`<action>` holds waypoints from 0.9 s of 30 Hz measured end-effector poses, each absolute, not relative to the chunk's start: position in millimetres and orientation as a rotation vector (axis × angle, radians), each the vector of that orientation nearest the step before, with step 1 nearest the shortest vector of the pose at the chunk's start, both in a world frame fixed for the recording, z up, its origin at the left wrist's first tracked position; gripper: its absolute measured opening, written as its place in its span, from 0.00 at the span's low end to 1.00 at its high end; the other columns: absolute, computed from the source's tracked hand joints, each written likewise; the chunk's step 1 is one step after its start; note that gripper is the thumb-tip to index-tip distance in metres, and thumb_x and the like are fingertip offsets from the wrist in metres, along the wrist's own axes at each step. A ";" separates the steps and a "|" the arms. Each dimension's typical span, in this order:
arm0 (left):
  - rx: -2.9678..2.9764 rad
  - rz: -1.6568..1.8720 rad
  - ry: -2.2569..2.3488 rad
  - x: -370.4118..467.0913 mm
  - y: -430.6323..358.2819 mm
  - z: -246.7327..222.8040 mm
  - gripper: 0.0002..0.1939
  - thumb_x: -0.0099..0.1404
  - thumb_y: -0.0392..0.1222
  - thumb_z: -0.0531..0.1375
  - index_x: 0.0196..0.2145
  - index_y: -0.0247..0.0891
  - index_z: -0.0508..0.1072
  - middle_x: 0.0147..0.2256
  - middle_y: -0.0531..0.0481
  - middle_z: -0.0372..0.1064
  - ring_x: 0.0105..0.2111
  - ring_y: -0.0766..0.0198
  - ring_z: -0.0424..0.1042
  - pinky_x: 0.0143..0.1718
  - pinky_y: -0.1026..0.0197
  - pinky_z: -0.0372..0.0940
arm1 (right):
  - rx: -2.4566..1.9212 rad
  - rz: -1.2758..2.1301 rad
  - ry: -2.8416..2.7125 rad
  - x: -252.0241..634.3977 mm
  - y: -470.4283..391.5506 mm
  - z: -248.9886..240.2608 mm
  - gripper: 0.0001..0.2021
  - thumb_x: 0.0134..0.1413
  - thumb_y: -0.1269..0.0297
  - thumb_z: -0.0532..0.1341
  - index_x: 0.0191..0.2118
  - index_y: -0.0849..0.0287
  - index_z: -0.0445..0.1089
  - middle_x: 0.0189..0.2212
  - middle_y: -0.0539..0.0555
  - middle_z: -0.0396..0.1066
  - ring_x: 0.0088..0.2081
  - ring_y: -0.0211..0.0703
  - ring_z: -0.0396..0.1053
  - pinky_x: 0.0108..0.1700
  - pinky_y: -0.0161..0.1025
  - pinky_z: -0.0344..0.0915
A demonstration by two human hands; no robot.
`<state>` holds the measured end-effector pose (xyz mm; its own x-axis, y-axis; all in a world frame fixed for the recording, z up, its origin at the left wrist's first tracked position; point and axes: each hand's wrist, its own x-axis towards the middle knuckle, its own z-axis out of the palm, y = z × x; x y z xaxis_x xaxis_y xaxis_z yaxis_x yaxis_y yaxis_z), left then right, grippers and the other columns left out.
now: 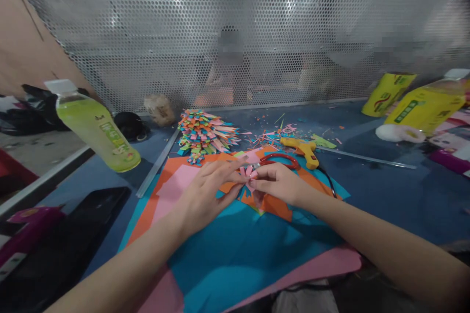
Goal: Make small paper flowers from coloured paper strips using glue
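Observation:
A small pink paper piece with cut strips [248,172] is pinched between the fingertips of both hands. My left hand [210,190] reaches it from the left, thumb and fingers together at its edge. From the right, my right hand [277,183] grips it between thumb and index finger. Beneath them lie orange paper pieces [277,207] on a large blue sheet [249,254], with pink and orange sheets below. Red-handled scissors [281,157] rest just beyond my right hand, partly hidden, beside a yellow glue gun [301,150].
A cone of colourful paper strips [205,132] stands behind the sheets, with paper scraps to its right. Bottles stand at left [97,129] and right [422,107]. A dark phone-like slab [69,249] lies front left. Perforated metal panel [235,34] behind.

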<state>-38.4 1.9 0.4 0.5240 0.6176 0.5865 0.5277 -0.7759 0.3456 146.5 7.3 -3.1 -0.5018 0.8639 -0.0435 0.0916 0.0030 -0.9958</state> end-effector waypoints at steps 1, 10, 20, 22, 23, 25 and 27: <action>2.600 1.090 0.999 -37.9 1.7 0.9 0.20 0.56 0.37 0.57 0.48 0.44 0.65 0.34 0.52 0.74 0.42 0.59 0.69 0.46 0.54 0.59 | -1.008 1.562 -1.645 146.6 7.1 -2.3 0.10 0.42 0.61 0.61 0.19 0.61 0.63 0.14 0.47 0.66 0.18 0.33 0.65 0.24 0.32 0.64; 2.612 1.241 1.021 -32.6 -2.8 5.2 0.09 0.55 0.36 0.59 0.36 0.44 0.69 0.31 0.52 0.74 0.38 0.61 0.71 0.42 0.57 0.62 | -0.961 1.526 -1.699 149.2 7.9 -3.1 0.10 0.41 0.61 0.60 0.20 0.61 0.63 0.16 0.47 0.66 0.19 0.32 0.64 0.23 0.31 0.61; 2.156 1.461 1.078 -23.6 -10.5 1.7 0.18 0.50 0.34 0.63 0.37 0.43 0.61 0.27 0.54 0.72 0.34 0.62 0.72 0.41 0.58 0.62 | -0.952 1.674 -1.539 146.7 9.0 -3.2 0.04 0.38 0.66 0.57 0.20 0.60 0.64 0.13 0.46 0.66 0.16 0.31 0.63 0.20 0.30 0.58; 2.088 1.457 1.044 -23.6 -9.7 3.3 0.19 0.50 0.33 0.62 0.37 0.43 0.58 0.27 0.54 0.71 0.32 0.63 0.72 0.39 0.58 0.62 | -0.959 1.685 -1.518 147.2 9.2 -2.4 0.04 0.38 0.66 0.57 0.20 0.61 0.65 0.13 0.47 0.66 0.15 0.31 0.63 0.20 0.30 0.58; 2.054 1.446 1.027 -24.3 -8.7 4.2 0.19 0.51 0.33 0.62 0.37 0.43 0.57 0.27 0.54 0.71 0.32 0.63 0.72 0.38 0.58 0.63 | -0.973 1.680 -1.506 147.8 9.6 -1.9 0.04 0.39 0.66 0.57 0.21 0.61 0.65 0.13 0.47 0.66 0.16 0.31 0.63 0.20 0.30 0.58; 1.994 1.432 1.010 -26.5 -6.0 5.8 0.18 0.52 0.33 0.61 0.38 0.42 0.57 0.27 0.54 0.71 0.32 0.64 0.71 0.36 0.59 0.63 | -1.000 1.660 -1.484 149.3 11.0 -0.9 0.05 0.39 0.65 0.58 0.21 0.61 0.66 0.13 0.47 0.66 0.16 0.31 0.63 0.20 0.30 0.58; 1.992 1.427 1.006 -29.0 -3.2 6.3 0.19 0.53 0.33 0.60 0.40 0.42 0.57 0.27 0.53 0.71 0.32 0.64 0.70 0.35 0.60 0.62 | -1.005 1.647 -1.475 150.8 12.3 0.4 0.06 0.39 0.64 0.58 0.21 0.61 0.65 0.13 0.47 0.65 0.16 0.31 0.63 0.21 0.30 0.58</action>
